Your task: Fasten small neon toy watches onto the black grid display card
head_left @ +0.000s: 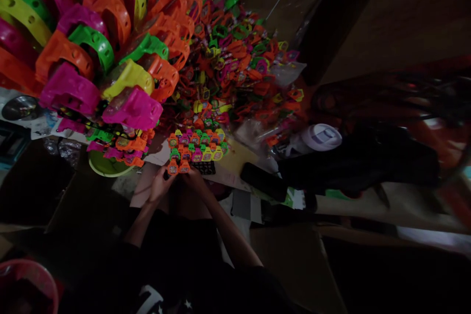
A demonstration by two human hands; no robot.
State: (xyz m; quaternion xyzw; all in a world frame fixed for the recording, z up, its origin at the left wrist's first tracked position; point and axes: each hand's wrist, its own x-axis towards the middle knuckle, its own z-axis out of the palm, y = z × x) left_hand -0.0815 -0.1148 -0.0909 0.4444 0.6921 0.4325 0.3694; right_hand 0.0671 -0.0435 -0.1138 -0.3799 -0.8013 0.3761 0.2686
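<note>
In front of me several rows of toy watches (196, 144) in orange, green, yellow and pink sit on a black grid tray (206, 168), whose bare cells show at the near right. My left hand (162, 185) is closed at the near left corner, its fingertips on an orange toy watch (172, 167). Close beside it, my right hand (194, 180) is closed around the near edge of a second orange toy watch (184, 167). The dim light partly hides the fingers of both hands.
A big pile of loose toy watches (235, 59) rises behind the tray. Stacked watches (91, 49) loom at the upper left above a green bowl (110, 167). A white-lidded cup (322, 137) and a dark flat case (263, 180) lie right. A pink bucket (51, 279) stands lower left.
</note>
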